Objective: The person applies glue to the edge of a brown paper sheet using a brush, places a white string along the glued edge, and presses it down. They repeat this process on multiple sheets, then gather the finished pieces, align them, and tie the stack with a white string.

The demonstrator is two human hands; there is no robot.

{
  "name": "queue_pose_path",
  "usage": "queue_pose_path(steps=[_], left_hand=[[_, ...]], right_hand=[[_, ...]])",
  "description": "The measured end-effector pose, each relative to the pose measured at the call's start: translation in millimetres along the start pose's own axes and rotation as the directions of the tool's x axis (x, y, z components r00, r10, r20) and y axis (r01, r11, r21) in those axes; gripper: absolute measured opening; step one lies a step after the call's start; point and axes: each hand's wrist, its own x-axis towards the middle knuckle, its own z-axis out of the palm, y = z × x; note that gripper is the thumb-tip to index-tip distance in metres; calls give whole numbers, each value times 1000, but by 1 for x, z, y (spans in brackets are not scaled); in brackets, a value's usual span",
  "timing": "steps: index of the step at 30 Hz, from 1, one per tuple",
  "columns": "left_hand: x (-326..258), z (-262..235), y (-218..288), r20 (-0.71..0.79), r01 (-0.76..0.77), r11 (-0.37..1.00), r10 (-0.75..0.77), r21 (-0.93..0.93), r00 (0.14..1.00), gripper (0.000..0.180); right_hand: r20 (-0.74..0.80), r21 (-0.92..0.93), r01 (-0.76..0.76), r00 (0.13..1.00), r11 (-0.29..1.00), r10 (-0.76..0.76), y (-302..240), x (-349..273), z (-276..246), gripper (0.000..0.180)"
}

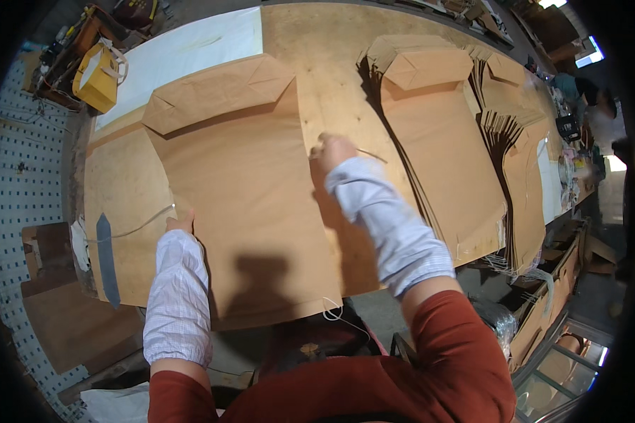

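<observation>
In front of me a large brown paper bag lies flat on a wooden table, its folded bottom at the far end. My left hand is closed on its left edge, the fingers partly hidden. Beside that hand a thin pale cord runs off to the left across the table. My right hand, slightly blurred, has its fingers curled together at the bag's right edge. Behind it sticks out a thin brown strip; whether the fingers hold it is unclear. A white string loops at the bag's near right corner.
Stacks of similar brown bags stand on the right of the table. White sheeting covers the far left, near a yellow bag. A grey-blue strip lies at the left edge. Another person is at far right.
</observation>
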Motion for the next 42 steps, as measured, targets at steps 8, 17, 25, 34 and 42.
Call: queue_pose_path(steps=[8,17,25,34,42], left_hand=[[-111,2,-24,-254,-495,869,479,3,840,59],[-179,19,-32,-219,-575,814,549,-77,807,50],[-325,36,71,308,-466,598,771,-652,557,97],[-370,-18,85,417,-34,476,801,-879,430,48],[-158,-57,-71,62,-355,862,402,-362,913,23]], right_hand=[[-240,-699,48,924,714,-297,166,138,-215,71],[18,-793,149,975,591,-221,201,111,-211,28],[106,-357,560,820,748,-563,-4,-109,-395,18],[134,-291,747,650,597,-748,-231,17,-410,27],[81,-233,538,841,810,-535,-270,141,-56,29]])
